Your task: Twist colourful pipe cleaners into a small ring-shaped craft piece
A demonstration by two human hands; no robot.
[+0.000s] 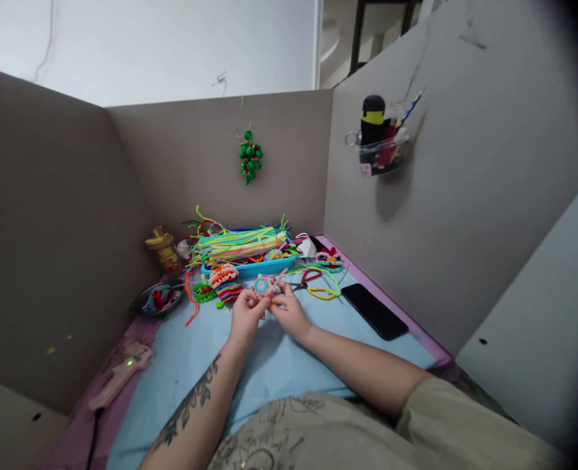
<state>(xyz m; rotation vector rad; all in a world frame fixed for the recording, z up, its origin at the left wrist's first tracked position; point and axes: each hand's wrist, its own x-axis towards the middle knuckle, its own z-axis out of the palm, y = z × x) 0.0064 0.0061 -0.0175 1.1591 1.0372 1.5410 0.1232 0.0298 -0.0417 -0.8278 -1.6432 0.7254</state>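
Note:
Both hands meet over the blue cloth (269,359) in the middle of the desk. Between them is a small pink and teal coiled pipe-cleaner piece (263,286), with a pink pipe cleaner (279,279) sticking up at its right. My left hand (247,314) is closed, its thumb and fingers pinching the piece's lower edge. My right hand (289,312) is closed too, fingertips at the base of the pink pipe cleaner. Just beyond the right hand lie scissors (321,290) with red and yellow handles. A striped pipe-cleaner pouch (226,284) is beside the left hand.
A blue tray (249,267) heaped with pipe cleaners (242,243) stands at the back. A black phone (374,312) lies right. At left are a dark bowl (159,299), a yellow-brown cup (164,248) and a pink glue gun (125,375) with its cord. Grey partitions (220,150) enclose the desk.

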